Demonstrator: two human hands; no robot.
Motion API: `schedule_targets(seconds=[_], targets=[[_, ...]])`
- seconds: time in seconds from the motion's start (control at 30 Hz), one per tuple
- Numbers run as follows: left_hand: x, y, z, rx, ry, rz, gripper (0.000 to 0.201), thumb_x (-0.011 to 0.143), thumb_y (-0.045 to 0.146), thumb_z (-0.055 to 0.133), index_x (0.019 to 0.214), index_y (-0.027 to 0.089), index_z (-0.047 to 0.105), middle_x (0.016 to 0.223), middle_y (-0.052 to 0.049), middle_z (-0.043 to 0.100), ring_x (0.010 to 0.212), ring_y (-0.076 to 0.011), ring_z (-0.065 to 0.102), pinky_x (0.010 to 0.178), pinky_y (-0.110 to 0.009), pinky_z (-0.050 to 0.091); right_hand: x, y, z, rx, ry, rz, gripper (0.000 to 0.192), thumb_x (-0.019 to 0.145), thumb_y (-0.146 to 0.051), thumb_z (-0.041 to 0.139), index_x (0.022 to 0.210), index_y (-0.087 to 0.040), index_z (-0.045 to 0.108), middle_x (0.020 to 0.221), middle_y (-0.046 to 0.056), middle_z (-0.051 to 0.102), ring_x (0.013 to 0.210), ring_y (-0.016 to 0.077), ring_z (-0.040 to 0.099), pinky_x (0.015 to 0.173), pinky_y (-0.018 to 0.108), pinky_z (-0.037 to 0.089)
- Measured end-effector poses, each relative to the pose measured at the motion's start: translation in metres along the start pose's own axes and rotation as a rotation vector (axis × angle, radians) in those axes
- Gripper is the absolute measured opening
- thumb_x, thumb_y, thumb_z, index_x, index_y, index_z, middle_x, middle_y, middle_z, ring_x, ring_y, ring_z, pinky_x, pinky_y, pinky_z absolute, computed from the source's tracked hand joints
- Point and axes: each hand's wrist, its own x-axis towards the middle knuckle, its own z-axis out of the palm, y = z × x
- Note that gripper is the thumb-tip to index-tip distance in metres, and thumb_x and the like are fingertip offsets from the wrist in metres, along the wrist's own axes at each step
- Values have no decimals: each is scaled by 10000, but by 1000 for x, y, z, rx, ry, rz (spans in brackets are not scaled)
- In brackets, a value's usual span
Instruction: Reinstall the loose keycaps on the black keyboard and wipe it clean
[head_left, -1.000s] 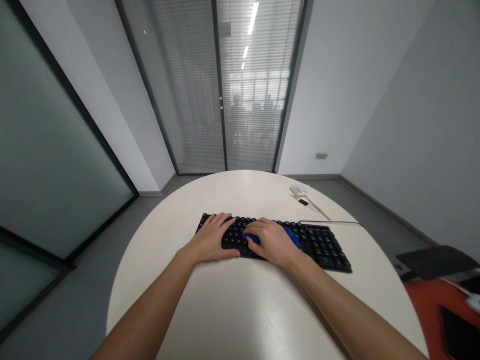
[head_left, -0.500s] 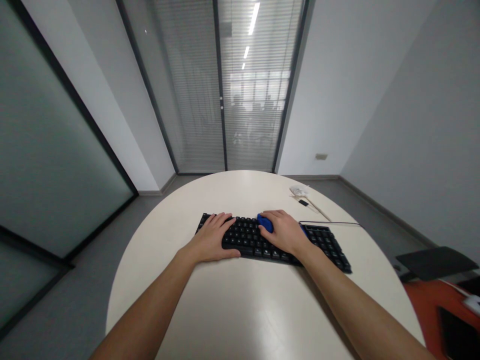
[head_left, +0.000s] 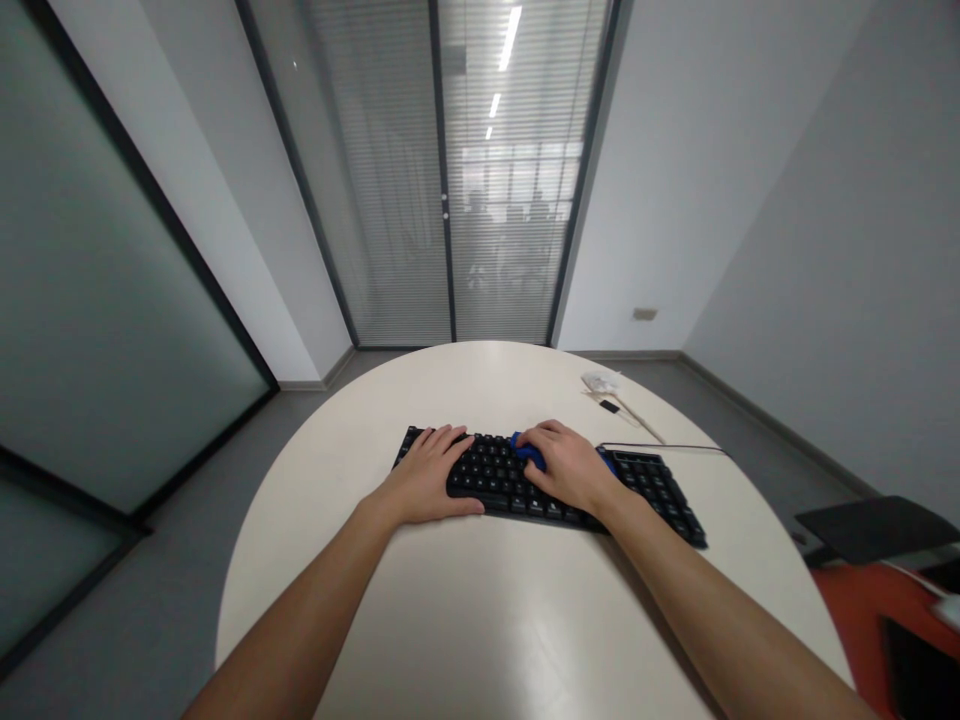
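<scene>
A black keyboard (head_left: 501, 466) lies across the white round table. My left hand (head_left: 431, 475) rests on its left end, fingers spread over the keys and thumb stretched along the front edge. Over the right-middle keys, my right hand (head_left: 570, 468) is curled round a blue cloth-like piece (head_left: 531, 454). Its blue shows at the fingertips and again past the far side of the hand; the palm hides the rest. To the right of that hand, the number keys (head_left: 660, 490) are uncovered.
On the round table (head_left: 480, 385), a small clear packet (head_left: 600, 382), a black tag (head_left: 609, 406) and a thin stick (head_left: 637, 417) lie at the back right. A dark cable (head_left: 675, 446) runs to the right edge. A red-seated chair (head_left: 851, 610) stands at the right.
The fingers of my right hand have curled further over the blue piece, which has shifted slightly left and looks flatter. My left hand stays on the keyboard.
</scene>
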Motion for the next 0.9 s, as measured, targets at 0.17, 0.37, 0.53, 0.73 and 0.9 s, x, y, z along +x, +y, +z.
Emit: schedule_targets(seconds=[0.17, 0.37, 0.53, 0.73, 0.9], targets=[[0, -2, 2, -13, 3, 1, 1008, 729, 808, 604, 1520, 239, 348, 1585, -112, 337, 1460, -362, 278, 1213, -551, 162, 1, 2, 0, 17, -31, -15, 238, 792, -175, 576, 1027, -186, 615, 998, 87, 697, 1089, 252, 564, 953, 355, 458], [0, -1, 0, -15, 11, 7, 1004, 727, 805, 612, 1516, 238, 355, 1581, -115, 342, 1453, -361, 290, 1212, -548, 166, -2, 2, -1, 31, -37, -65, 392, 823, -179, 561, 1212, -178, 604, 1127, 97, 687, 1149, 257, 540, 995, 383, 440], [0, 0, 0, -17, 11, 2, 1002, 729, 793, 623, 1518, 236, 355, 1580, -113, 344, 1449, -365, 294, 1211, -547, 166, -1, -6, -6, 28, -63, -111, 389, 826, -168, 559, 1207, -177, 637, 1138, 114, 686, 1110, 252, 567, 964, 380, 453], [0, -2, 1, -18, -9, -3, 1012, 725, 808, 612, 1520, 241, 349, 1591, -108, 328, 1459, -365, 278, 1211, -541, 166, -4, -15, -17, 65, -113, -94, 366, 766, -154, 588, 1123, -190, 665, 1051, 92, 707, 1027, 243, 615, 919, 346, 477], [-1, -2, 1, -24, -2, -1, 1009, 730, 807, 609, 1520, 234, 352, 1589, -112, 331, 1457, -366, 283, 1214, -547, 166, -14, 2, -21, 106, 2, -5, 357, 794, -166, 564, 1136, -200, 660, 1079, 77, 708, 1024, 238, 622, 947, 363, 482]])
